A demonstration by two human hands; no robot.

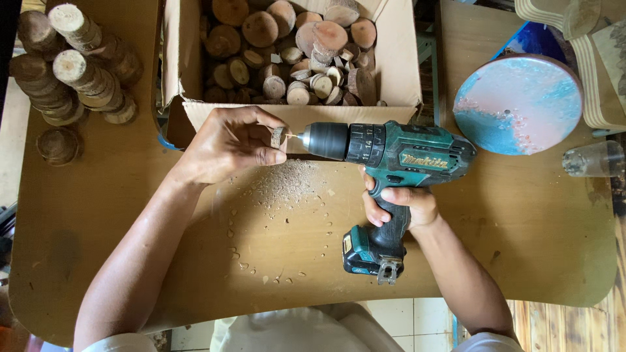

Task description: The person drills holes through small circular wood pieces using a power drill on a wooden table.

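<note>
1. The left hand (228, 140) pinches a small wood slice (278, 137) on edge, above the surface (521, 221) and in front of the cardboard box (293, 114) of slices.
2. The right hand (398, 205) is closed around the grip of the drill (391, 153), its bit touching the slice.
3. Sawdust (287, 182) lies below.
4. Risk, as I judge it: the bit may slip or pass through into the fingers (270, 156) just behind, or the slice may spin from so light a pinch.

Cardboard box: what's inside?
The cardboard box holds a loose pile of round wood slices, bark edges showing. Its bottom and lower layers are covered by the pile.
</note>
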